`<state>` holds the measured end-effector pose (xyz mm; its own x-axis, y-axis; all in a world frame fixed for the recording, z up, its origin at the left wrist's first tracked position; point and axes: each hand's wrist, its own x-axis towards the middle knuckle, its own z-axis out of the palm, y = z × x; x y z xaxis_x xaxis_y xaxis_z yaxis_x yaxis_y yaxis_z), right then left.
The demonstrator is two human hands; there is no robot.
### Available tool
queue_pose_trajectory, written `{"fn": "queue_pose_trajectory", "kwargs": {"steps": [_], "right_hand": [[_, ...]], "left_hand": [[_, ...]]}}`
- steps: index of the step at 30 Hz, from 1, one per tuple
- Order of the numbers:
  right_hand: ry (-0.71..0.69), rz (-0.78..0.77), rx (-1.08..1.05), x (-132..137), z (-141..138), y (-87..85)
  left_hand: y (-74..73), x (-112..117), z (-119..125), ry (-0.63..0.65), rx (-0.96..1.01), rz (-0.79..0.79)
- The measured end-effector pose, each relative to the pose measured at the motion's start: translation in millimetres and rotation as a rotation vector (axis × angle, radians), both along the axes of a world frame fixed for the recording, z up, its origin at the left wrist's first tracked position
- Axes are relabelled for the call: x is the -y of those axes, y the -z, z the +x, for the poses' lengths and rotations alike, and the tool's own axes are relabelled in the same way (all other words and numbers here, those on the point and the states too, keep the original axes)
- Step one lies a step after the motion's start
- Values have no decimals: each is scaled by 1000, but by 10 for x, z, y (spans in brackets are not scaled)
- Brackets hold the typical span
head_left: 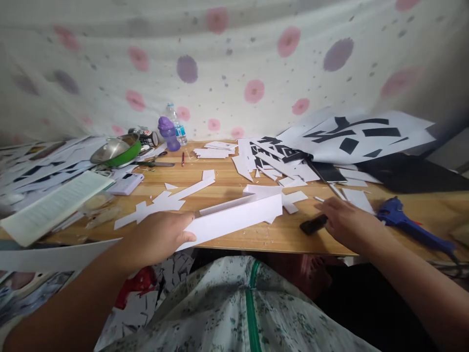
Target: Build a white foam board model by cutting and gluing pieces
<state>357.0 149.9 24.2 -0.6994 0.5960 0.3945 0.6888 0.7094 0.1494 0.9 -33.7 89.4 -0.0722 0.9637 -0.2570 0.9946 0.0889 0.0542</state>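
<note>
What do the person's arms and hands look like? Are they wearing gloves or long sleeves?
No gloves and no long sleeves. The left hand and right hand are bare, with no rings or watch showing. The left arm and right arm are uncovered too. Below them is a pale flowery garment with a green stripe.

paper (234, 220): end under left hand (157, 239) | black object (312, 225): partly under right hand (344, 222)

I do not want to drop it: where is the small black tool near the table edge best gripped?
Probably pinch the small black tool across its two long sides, coming from the right, where the right hand touches its end. It lies flat and narrow, with bare table around it.
</note>
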Motion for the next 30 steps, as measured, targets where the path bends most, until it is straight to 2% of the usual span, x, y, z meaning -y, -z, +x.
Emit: {"fn": "queue_pose_trajectory", "kwargs": {"steps": [2, 4, 6, 9, 13, 19, 26, 30], "right_hand": [[-103, 120, -144, 164, -155, -132], [-345, 122, -195, 350, -335, -271], [-493, 105, -177, 487, -490, -357], [-612, 64, -174, 543, -601, -365], [-712, -26, -287, 487, -566, -289], [-764, -144, -391, 509, -532, -223], [-692, -50, -452, 624, -538, -219], [-630, -3, -495, 671, -530, -232]], "left_hand": [[-56, 8, 106, -3, 0, 1], [-122, 18, 215, 11, 2, -13], [-202, 33, 327, 42, 11, -29], [-335, 70, 490, 92, 28, -56], [-480, 147, 664, 99, 56, -71], [-629, 258, 825, 92, 55, -47], [-756, 309, 824, 35, -33, -34], [-814, 264, 806, 61, -100, -4]]}}
